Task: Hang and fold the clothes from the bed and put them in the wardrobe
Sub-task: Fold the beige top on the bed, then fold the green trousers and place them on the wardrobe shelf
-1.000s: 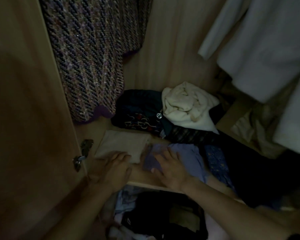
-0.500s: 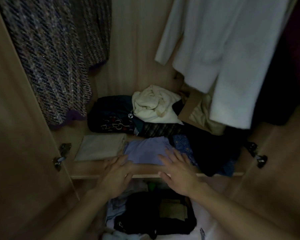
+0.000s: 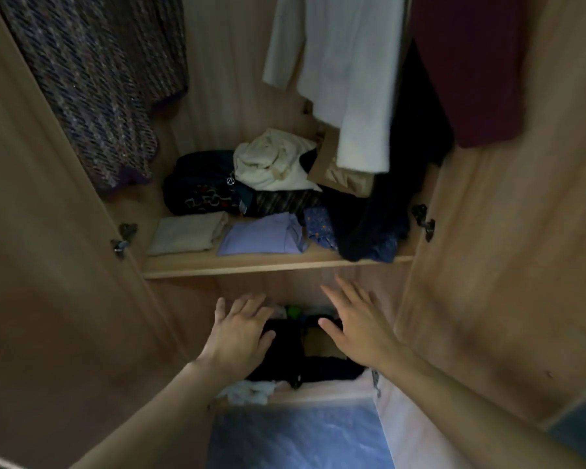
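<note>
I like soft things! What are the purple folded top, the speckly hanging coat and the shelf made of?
The purple folded top looks like smooth matte cotton-type cloth, softly creased. The speckly hanging coat seems chunky wool-like tweed or knit: rough flecked diagonal ridges. The shelf is pale matte board with faint grain; wood or laminate, cannot tell.

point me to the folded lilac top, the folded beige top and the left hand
folded lilac top (image 3: 262, 237), head view, middle of its upper face
folded beige top (image 3: 187, 236), head view, middle of its upper face
left hand (image 3: 240, 337), head view, back of the hand
</note>
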`<state>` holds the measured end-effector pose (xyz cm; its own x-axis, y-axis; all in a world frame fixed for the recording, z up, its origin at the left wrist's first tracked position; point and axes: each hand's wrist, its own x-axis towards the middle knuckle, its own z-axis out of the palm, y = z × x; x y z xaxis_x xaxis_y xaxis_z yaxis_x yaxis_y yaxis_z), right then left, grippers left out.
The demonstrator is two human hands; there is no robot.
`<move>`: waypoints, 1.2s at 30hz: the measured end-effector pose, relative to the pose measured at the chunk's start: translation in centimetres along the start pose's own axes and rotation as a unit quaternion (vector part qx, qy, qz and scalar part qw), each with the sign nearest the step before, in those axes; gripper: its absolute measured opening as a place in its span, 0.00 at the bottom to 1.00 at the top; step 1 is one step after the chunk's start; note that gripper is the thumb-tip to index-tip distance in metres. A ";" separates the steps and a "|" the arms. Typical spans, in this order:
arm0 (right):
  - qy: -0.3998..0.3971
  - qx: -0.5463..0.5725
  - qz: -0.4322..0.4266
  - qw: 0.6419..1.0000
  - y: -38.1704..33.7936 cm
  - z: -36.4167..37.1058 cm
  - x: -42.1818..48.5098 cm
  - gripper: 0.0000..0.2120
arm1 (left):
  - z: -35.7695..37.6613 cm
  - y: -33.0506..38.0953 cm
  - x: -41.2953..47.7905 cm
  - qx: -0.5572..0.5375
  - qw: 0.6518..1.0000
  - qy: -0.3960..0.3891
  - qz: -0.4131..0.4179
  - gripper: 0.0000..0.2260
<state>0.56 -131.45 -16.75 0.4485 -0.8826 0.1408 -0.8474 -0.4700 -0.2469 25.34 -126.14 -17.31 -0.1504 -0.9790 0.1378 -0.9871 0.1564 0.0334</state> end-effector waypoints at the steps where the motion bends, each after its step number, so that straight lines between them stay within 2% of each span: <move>1: -0.006 0.007 0.005 1.000 -0.2 0.1 -1.3 0.31 | -0.6 0.5 -1.0 -0.002 1.000 -0.003 0.002 0.21; 7: 0.007 -0.004 0.016 1.000 -1.0 -0.9 -6.8 0.27 | -2.8 2.7 -5.0 -0.010 1.000 0.001 0.014 0.19; 12: 0.027 -0.020 0.048 0.998 -2.3 -2.2 -10.6 0.28 | -4.2 3.5 -7.3 -0.025 0.999 0.002 0.048 0.21; 21: 0.025 -0.044 0.119 0.992 -9.3 -2.1 -19.6 0.28 | -4.1 4.7 -13.9 -0.077 0.989 0.010 0.124 0.21; 23: 0.009 -0.056 0.152 0.987 -9.8 -2.0 -23.1 0.29 | -2.8 6.3 -15.5 -0.099 0.986 -0.019 0.135 0.20; 26: 0.011 -0.088 0.208 0.974 -9.6 -2.5 -28.3 0.29 | -0.7 9.5 -17.1 -0.090 0.974 -0.058 0.200 0.20; 30: 0.026 -0.089 0.288 0.953 -8.4 -4.0 -35.9 0.30 | -0.2 15.4 -18.4 -0.109 0.956 -0.064 0.264 0.21; 36: 0.071 -0.090 0.386 0.915 -7.1 -6.3 -47.9 0.30 | -2.4 26.7 -22.2 -0.102 0.912 -0.067 0.392 0.22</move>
<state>-16.73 -85.76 -15.76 -0.3346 -0.9351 0.1171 -0.9349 0.3138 -0.1660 2.47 -99.88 -17.06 -0.8240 -0.5615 0.0760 -0.5454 0.8224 0.1617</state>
